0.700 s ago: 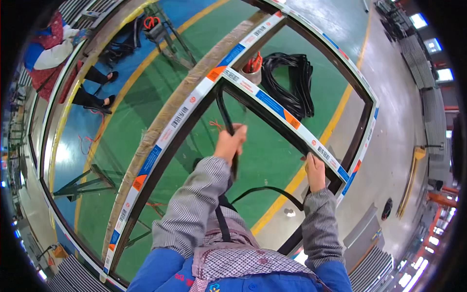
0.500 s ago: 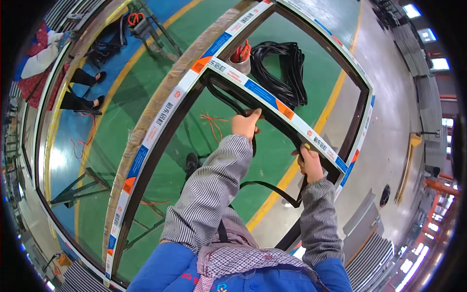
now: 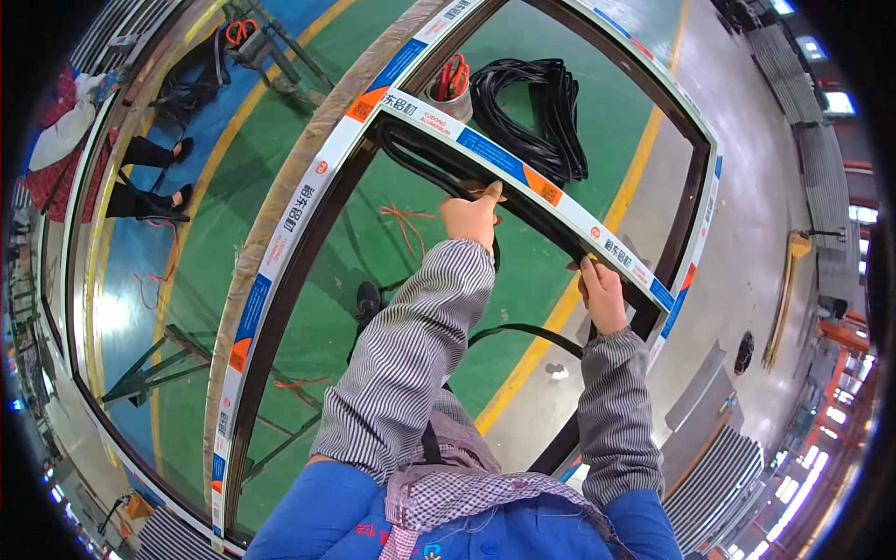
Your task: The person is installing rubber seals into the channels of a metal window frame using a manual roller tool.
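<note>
The left hand (image 3: 469,222) grips a black strip (image 3: 420,171) beside the crossbar (image 3: 490,159) — the right hand (image 3: 605,297), fingers curled, is at the bar's edge, whether gripping I cannot tell

White film strips (image 3: 297,207) on frame (image 3: 287,313): are bearing dark and red lettering, round red emblems (image 3: 595,233), blue-and-orange panels (image 3: 490,154) with square codes (image 3: 549,193). Blue garment (image 3: 313,509): is showing red lettering and a coloured emblem (image 3: 432,552).

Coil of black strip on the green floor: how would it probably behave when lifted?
The black strip coil would probably sag, since it lies in loose, bent loops. It may feel heavy, as many turns lie together. Lying flat, it seems unlikely to roll.
</note>
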A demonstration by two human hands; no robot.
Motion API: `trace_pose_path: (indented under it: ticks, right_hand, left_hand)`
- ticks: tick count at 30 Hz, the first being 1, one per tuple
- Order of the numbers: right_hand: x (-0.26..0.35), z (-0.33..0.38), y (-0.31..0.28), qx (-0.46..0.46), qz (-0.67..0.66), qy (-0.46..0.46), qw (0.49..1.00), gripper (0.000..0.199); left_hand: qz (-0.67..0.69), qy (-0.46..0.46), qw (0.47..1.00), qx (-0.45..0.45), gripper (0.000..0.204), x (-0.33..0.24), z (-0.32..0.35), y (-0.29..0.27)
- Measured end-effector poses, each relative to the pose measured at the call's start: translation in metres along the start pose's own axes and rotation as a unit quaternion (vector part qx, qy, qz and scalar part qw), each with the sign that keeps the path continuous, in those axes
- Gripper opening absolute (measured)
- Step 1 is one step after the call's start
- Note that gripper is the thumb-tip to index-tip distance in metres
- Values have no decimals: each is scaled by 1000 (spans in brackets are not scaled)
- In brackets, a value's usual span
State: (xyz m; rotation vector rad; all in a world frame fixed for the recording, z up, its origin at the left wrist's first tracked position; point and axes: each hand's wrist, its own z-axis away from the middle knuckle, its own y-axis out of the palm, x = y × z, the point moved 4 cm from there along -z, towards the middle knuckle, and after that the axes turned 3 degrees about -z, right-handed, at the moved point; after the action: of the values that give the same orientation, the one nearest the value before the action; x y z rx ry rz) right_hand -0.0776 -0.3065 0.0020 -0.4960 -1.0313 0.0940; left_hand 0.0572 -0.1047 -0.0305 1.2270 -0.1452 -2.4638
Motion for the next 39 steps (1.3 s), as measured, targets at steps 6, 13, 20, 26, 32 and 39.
trace_pose_path:
  ticks: [6,13,20,26,32,39]
  right_hand:
    - [94,42,35,-197,309,-286,885,33]
    - [136,-44,95,-143,413,-348,829,74]
    - [130,-61,109,-154,444,-324,821,66]
    - [135,-56,115,-167,404,-334,835,60]
    - [150,-63,130,-186,425,-351,813,66]
    - [155,-64,139,-195,400,-320,836,65]
  left_hand:
    - [20,0,999,-38,16,-6,4,-5]
    - [36,-32,999,-22,16,-2,1,-1]
    - [12,-35,999,-6,14,-9,1,-8]
    - [-34,-27,994,98,15,-15,-4,-32]
    - [45,22,994,98,54,-49,6,-68]
    - [80,-14,986,147,44,-80,-21,-114]
